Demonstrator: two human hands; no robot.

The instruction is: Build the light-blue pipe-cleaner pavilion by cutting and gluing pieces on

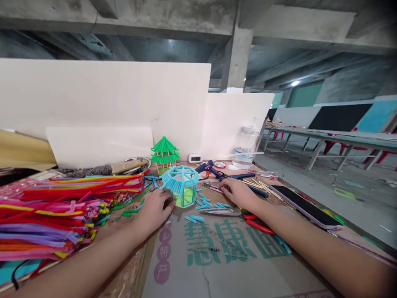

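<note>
- Two bare hands over the table, forearms in from the near edge.
- Left hand at the lower left side of the light blue frame, fingers curled; cannot tell whether gripping or only touching.
- Blue frame upright near the middle of the table, bars across the top, sloping strips on the left, light green at the base.
- Right hand just beside a small tool, fingers bent; cannot tell whether grasping anything.
- Short blue pieces and a grey metal blade right of the frame.
- Behind: green tiered tower, glue gun, small white clock.
- Far right: phone.
</note>
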